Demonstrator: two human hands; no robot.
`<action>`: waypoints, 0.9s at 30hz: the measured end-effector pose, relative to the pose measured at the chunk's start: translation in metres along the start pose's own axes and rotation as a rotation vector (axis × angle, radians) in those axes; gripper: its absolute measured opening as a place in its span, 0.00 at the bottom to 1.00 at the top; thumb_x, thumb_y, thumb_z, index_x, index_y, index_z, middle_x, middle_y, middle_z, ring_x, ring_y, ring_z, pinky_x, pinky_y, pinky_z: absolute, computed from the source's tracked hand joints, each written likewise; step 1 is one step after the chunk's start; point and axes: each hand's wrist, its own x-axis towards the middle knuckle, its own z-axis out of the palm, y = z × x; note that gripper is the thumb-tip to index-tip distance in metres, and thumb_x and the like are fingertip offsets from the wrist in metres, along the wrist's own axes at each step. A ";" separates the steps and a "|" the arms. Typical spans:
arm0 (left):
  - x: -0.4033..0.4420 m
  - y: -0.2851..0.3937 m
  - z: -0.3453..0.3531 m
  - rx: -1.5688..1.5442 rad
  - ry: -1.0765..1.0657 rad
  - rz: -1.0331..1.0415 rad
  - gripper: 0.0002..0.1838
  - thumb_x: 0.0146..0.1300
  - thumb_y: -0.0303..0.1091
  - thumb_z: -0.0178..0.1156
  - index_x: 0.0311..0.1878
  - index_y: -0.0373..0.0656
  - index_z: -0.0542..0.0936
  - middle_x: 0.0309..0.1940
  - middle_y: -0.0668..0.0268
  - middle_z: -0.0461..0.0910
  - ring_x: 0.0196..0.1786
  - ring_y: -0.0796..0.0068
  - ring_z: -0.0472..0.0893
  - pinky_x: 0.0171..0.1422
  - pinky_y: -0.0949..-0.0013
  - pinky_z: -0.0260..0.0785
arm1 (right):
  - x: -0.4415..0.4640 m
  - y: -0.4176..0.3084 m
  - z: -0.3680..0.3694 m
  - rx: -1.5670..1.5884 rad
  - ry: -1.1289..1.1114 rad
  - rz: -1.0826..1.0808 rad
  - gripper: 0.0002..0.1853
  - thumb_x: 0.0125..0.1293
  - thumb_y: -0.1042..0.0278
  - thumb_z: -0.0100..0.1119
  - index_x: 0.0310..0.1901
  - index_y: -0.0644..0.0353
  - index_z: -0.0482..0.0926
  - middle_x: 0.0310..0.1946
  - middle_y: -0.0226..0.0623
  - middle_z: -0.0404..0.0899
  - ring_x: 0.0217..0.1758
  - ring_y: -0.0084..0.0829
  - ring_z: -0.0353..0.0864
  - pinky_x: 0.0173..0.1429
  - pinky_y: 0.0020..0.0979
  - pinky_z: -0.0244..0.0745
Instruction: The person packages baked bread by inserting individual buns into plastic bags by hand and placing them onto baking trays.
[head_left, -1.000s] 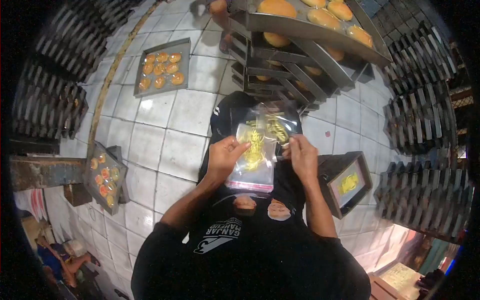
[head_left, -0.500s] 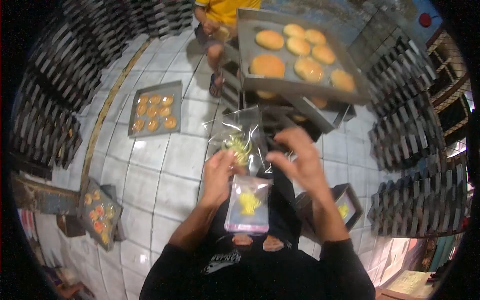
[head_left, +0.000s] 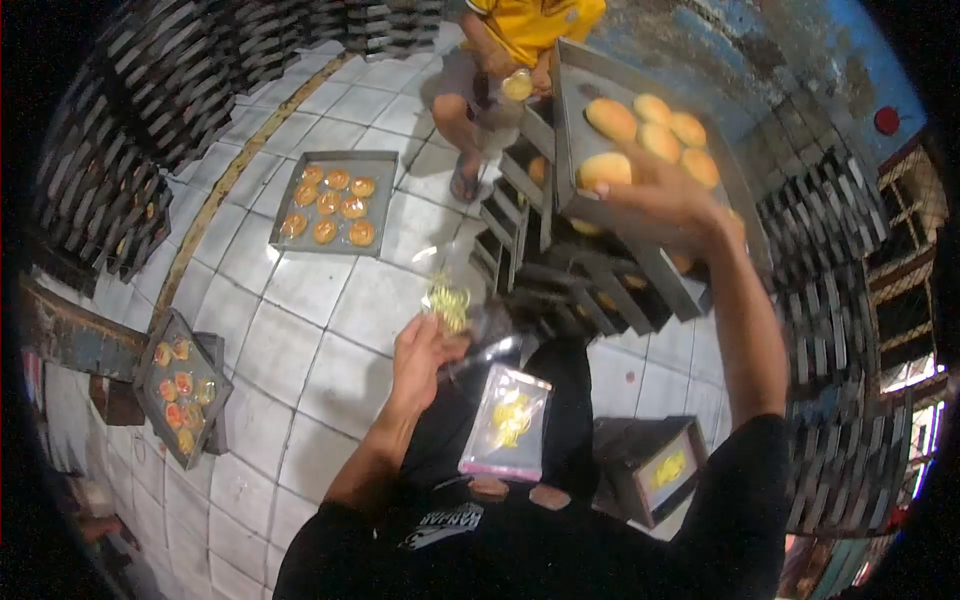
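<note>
My left hand (head_left: 425, 358) is closed on a clear plastic bag printed with a yellow-green pattern (head_left: 447, 303), held out to the left of my knees. Blurred by motion, my right hand (head_left: 665, 200) reaches over the near side of the raised metal tray (head_left: 572, 115) of golden buns (head_left: 611, 120). It is next to the nearest bun (head_left: 605, 171); whether it touches that bun cannot be made out. On my lap lies a stack of flat printed bags (head_left: 508, 425) with a pink edge.
Staggered trays (head_left: 640, 300) stand beneath the raised one. A person in a yellow shirt (head_left: 530, 28) sits beyond, holding a small round object (head_left: 517, 85). Wrapped buns fill a floor tray (head_left: 385, 200) and another at left (head_left: 222, 385). A box (head_left: 625, 475) stands right of my legs.
My right hand has left the bag and moved up and right over the bun tray. My left hand has carried the bag slightly left. The view has shifted, showing more of the other person.
</note>
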 end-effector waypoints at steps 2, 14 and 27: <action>0.009 0.005 0.019 -0.121 -0.011 -0.016 0.17 0.81 0.41 0.53 0.60 0.37 0.76 0.52 0.52 0.84 0.52 0.60 0.87 0.54 0.59 0.81 | -0.018 -0.009 -0.009 0.119 0.007 -0.019 0.40 0.64 0.46 0.75 0.68 0.68 0.72 0.55 0.47 0.83 0.56 0.38 0.84 0.62 0.38 0.78; 0.050 -0.014 0.104 -0.303 -0.139 -0.203 0.16 0.76 0.41 0.61 0.55 0.38 0.79 0.52 0.59 0.84 0.56 0.60 0.85 0.51 0.54 0.81 | -0.178 0.022 0.192 -0.062 0.572 -0.386 0.35 0.43 0.88 0.74 0.57 0.64 0.75 0.56 0.51 0.79 0.60 0.54 0.81 0.63 0.45 0.80; -0.005 -0.053 0.100 -0.329 -0.060 -0.196 0.27 0.78 0.55 0.48 0.63 0.41 0.78 0.57 0.57 0.83 0.63 0.58 0.81 0.72 0.52 0.71 | -0.167 -0.010 0.230 -0.081 0.629 -0.179 0.19 0.55 0.65 0.72 0.46 0.58 0.76 0.46 0.41 0.79 0.51 0.43 0.78 0.54 0.45 0.67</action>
